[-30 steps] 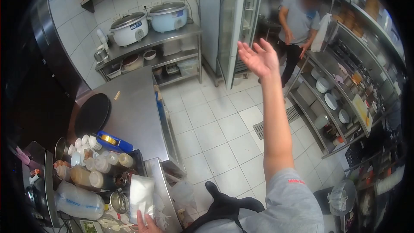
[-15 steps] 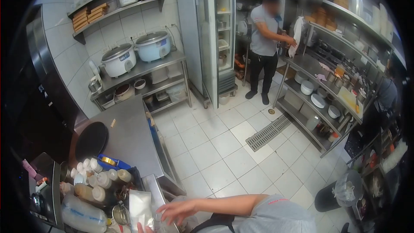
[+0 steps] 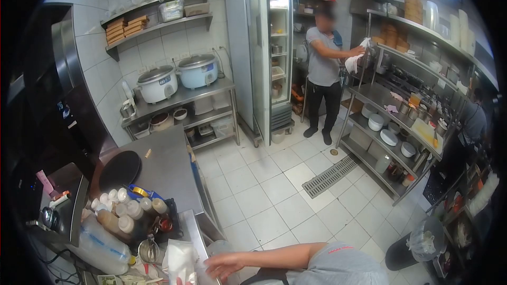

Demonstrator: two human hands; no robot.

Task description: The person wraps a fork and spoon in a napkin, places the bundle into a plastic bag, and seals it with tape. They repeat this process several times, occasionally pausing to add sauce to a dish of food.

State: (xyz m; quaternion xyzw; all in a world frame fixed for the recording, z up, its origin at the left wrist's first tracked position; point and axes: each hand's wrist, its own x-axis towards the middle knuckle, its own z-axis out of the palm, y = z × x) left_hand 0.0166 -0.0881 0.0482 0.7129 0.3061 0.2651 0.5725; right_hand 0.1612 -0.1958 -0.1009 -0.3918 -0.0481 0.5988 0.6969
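One white packet [image 3: 178, 256] is at near left, right of the bottles [image 3: 135, 211]. My right hand [image 3: 226, 265] is just beside it, grip loose and apart. Left hand [image 3: 185, 282] is at its near end, can't tell if that grip's clamped. I'd support the bottom and squeeze gently, tbh.

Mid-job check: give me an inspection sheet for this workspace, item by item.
Surface: steel counter, bearing a black round tray.
Job's things: white packet, near the bottom edge of view.
Clutter: bottles crowded beside a blue tape dispenser.
Hands: left hand mostly out of frame, fingers at the packet, grip unclear; right hand open beside it.
Cables: dark cables, lower left.
Surroundings: co-worker holding a white cloth; bin at right.
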